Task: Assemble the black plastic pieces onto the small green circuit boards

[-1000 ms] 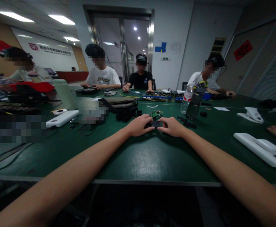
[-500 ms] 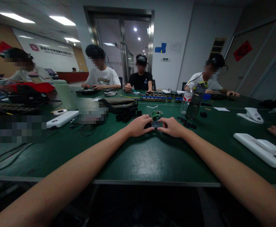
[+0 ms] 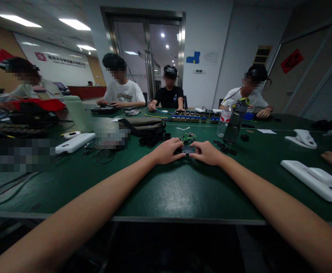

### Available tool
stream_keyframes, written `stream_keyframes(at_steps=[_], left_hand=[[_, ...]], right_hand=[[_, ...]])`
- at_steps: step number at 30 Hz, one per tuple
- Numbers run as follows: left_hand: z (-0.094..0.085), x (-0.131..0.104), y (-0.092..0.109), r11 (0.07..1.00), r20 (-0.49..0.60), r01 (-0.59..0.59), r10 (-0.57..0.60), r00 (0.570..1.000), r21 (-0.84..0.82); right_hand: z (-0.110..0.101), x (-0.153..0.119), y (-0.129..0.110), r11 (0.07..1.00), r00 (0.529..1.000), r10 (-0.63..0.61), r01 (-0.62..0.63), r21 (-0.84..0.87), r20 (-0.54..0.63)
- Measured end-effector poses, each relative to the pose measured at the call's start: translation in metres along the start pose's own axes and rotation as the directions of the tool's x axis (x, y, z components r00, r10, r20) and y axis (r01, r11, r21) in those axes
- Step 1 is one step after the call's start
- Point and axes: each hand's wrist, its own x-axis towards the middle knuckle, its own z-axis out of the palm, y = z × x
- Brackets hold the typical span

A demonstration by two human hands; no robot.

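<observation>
Between my two hands is a small dark grey rectangular part, too small to name more exactly. My left hand grips its left end, thumb at the near side and fingers curled over the far side. At the opposite end my right hand pinches it between thumb and curled fingers. Just beyond lies a small heap of green circuit boards. Black plastic pieces lie to the right of my right hand, and black open box-shaped pieces sit beyond my left hand.
On the green table stand a clear bottle and a dark bottle. White devices lie at the right, another white device at the left. A grey-brown bag lies further back. Several people sit around the table.
My hands and the grey part look the same. Across the table at the right, a co-worker's outstretched hand has drawn back toward the body.
</observation>
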Motion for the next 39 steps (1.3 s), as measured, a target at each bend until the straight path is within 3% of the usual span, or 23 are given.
stream_keyframes(at_steps=[22,30,39], left_hand=[[0.001,0.0,-0.001,0.997,0.02,0.041,-0.043,0.999,0.06],[0.008,0.0,-0.006,0.987,0.193,0.143,-0.154,0.969,0.066],[0.011,-0.002,-0.008,0.994,0.172,0.106,-0.11,0.979,0.032]], right_hand=[[0.001,0.0,0.002,1.0,1.0,-0.003,0.003,-0.013,-0.023],[0.0,0.0,0.001,0.999,0.999,0.033,-0.033,-0.039,-0.013],[-0.001,0.001,-0.001,0.997,0.998,0.057,-0.055,-0.059,0.027]])
